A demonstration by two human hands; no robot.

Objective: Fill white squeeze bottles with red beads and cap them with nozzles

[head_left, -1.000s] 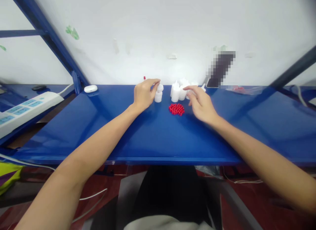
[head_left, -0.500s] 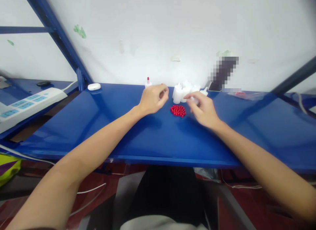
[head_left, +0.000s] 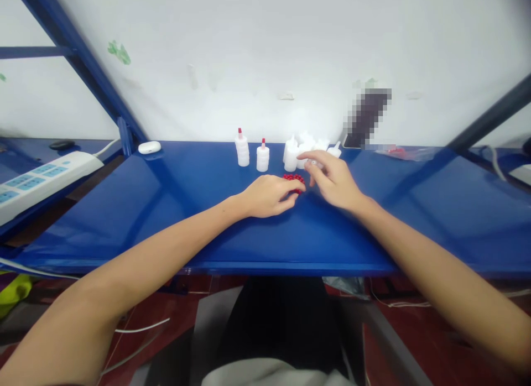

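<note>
Two small white bottles with red caps (head_left: 242, 150) (head_left: 263, 155) stand side by side near the back of the blue table (head_left: 199, 220). Right of them is a cluster of uncapped white bottles (head_left: 299, 150). A pile of small red beads (head_left: 293, 179) lies in front of the cluster. My left hand (head_left: 269, 195) rests on the table with curled fingertips pressed into the bead pile; what they pinch is hidden. My right hand (head_left: 333, 178) hovers by the cluster, its fingers closed around a white bottle that is mostly hidden.
A white earbud case (head_left: 149, 147) sits at the back left. A white power strip (head_left: 37, 178) lies on the left shelf. A pixelated dark phone (head_left: 367, 118) leans on the wall beside a clear bag (head_left: 398, 151). Blue frame struts slant at both sides.
My left hand let go of the second red-capped bottle, which now stands beside the first, and came down to the bead pile. My right hand stayed by the white bottles.
</note>
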